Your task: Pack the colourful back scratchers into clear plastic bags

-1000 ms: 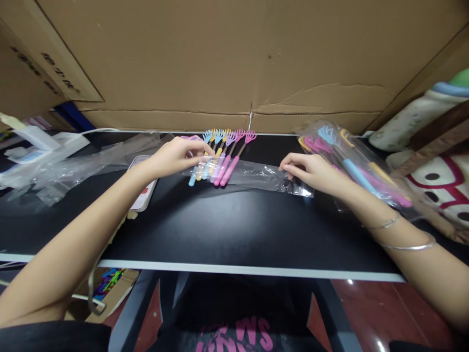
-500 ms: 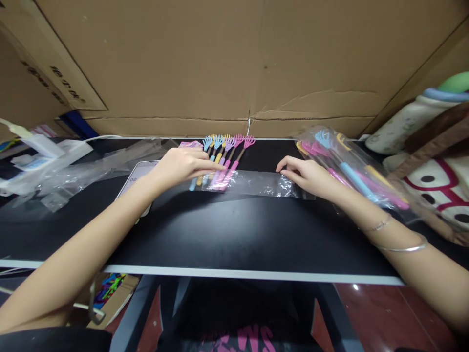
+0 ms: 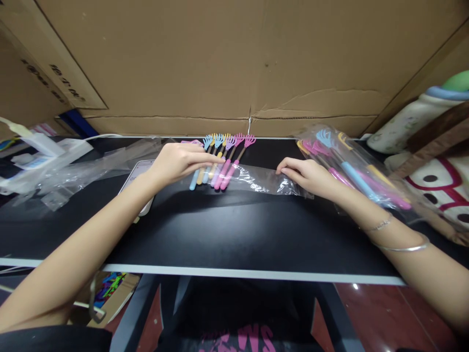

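Observation:
Between my hands stretches a clear plastic bag (image 3: 258,180), long and flat, its left part across the handles of several back scratchers. These back scratchers (image 3: 231,166) lie side by side in blue, yellow, purple and pink, claw ends toward the cardboard. My left hand (image 3: 181,164) reaches over the handles, thumb and fingers closed at the left part of the bag. The fingertips of my right hand (image 3: 306,175) pinch the bag near its crinkled right end. To the right rests another clear bag (image 3: 357,171) with several back scratchers inside.
A phone (image 3: 137,181) lies beneath my left forearm. Loose clear bags (image 3: 98,168) and a white power strip (image 3: 47,159) are on the left. At the right stand a pale bottle (image 3: 399,122) and a cartoon-patterned bag (image 3: 437,186). Cardboard (image 3: 234,63) walls the table's back.
My left fingers have shifted slightly, and the bag's left part has risen and tilted over the handles. My right hand has hardly moved.

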Demonstrator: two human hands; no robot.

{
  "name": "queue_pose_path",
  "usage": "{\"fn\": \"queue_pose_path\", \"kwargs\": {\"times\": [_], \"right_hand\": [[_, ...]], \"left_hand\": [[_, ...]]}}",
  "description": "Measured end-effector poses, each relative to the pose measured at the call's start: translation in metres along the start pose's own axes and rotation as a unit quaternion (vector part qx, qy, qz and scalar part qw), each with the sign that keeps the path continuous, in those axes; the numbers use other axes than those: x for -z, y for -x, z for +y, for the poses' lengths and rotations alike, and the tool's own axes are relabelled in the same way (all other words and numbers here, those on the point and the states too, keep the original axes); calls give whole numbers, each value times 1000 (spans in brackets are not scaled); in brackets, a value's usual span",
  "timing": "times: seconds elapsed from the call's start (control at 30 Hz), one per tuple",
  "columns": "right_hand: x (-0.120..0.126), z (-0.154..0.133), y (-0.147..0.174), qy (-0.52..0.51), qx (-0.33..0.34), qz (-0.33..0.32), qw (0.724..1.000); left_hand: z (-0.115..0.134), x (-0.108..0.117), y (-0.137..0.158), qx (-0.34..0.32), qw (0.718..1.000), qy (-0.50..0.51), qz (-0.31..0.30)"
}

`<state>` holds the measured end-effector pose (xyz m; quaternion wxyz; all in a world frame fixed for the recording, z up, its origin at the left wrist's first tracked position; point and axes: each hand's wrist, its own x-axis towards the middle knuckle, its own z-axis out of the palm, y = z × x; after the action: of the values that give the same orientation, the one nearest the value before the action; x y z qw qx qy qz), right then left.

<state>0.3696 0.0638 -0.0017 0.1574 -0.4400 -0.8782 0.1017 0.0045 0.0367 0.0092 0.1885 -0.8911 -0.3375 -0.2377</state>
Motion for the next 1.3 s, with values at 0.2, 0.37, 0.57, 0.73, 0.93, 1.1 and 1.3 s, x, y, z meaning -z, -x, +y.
{"fn": "queue_pose_path", "kwargs": {"times": [0.2, 0.37, 0.57, 0.73, 0.93, 1.1, 1.3], "right_hand": [[2, 0, -1, -46, 19, 4, 999], [2, 2, -3, -63, 40, 20, 997], [5, 5, -5, -69, 33, 39, 996], [7, 2, -4, -72, 31, 37, 996], [9, 1, -3, -70, 28, 31, 997], [13, -3, -1, -80, 21, 26, 996], [17, -4, -1, -95, 26, 17, 995]], "left_hand": [[-2, -1, 1, 57, 997, 50, -9], [-3, 1, 2, 73, 995, 72, -8], [-5, 1, 2, 66, 996, 62, -14], [-3, 1, 0, 92, 990, 101, -29], [-5, -3, 1, 129, 978, 154, -48], [-4, -1, -1, 146, 973, 173, -53], [-2, 7, -5, 161, 963, 205, -68]]}}
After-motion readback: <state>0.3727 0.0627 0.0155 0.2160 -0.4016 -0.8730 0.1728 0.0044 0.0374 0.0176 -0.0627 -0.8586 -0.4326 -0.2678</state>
